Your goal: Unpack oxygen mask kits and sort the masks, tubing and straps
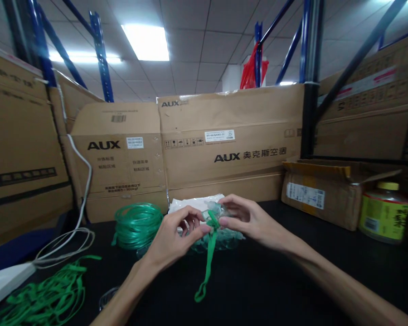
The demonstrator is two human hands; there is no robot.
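In the middle of the head view, my right hand (243, 219) is closed around a small clear plastic piece (216, 209), which looks like part of a breathing mask. A green elastic strap (209, 258) is looped at this piece, and its tail hangs down to a small curl. My left hand (182, 231) pinches the strap between thumb and fingers, touching the plastic's left side. Behind and below the hands lie more clear plastic pieces (226, 242), partly hidden. A coil of green clear tubing (138, 226) sits left of my left hand.
A heap of green straps (51, 294) lies at front left, beside a white power strip (12, 280) with a cable. Cardboard panels (190, 158) stand along the back. On the right are an open carton (321, 194) and a yellow-lidded jar (384, 213).
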